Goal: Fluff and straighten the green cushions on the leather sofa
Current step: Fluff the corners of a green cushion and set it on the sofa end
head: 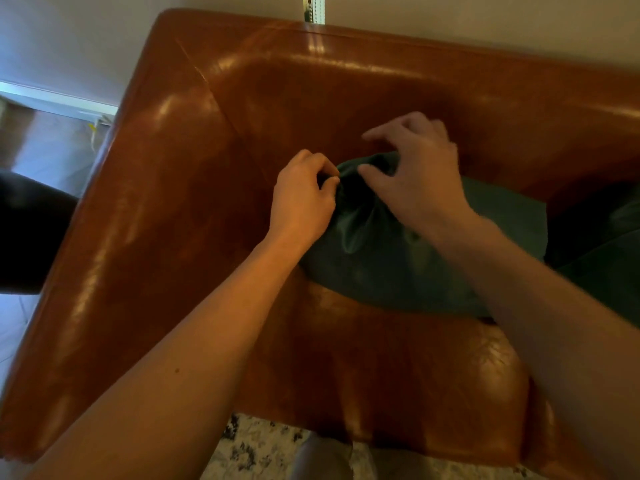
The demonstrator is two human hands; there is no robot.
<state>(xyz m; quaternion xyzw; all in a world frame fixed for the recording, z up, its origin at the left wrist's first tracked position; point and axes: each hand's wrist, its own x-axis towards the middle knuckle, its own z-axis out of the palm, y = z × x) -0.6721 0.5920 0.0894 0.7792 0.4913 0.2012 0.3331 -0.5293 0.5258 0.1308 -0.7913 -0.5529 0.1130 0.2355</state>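
Observation:
A dark green cushion (388, 268) lies on the seat of the brown leather sofa (180, 209), near its left arm. My left hand (301, 199) pinches the cushion's top left corner, where the fabric bunches into folds. My right hand (419, 171) rests over the cushion's upper edge with its fingers spread and loosely bent; whether they grip the fabric is unclear. A second green cushion (609, 258) lies to the right, partly hidden behind my right forearm and dark in shadow.
The sofa's backrest runs along a pale wall. A patterned rug (263, 445) lies below the seat's front edge. To the left are tiled floor (52, 154) and a dark object (31, 233) beside the sofa arm.

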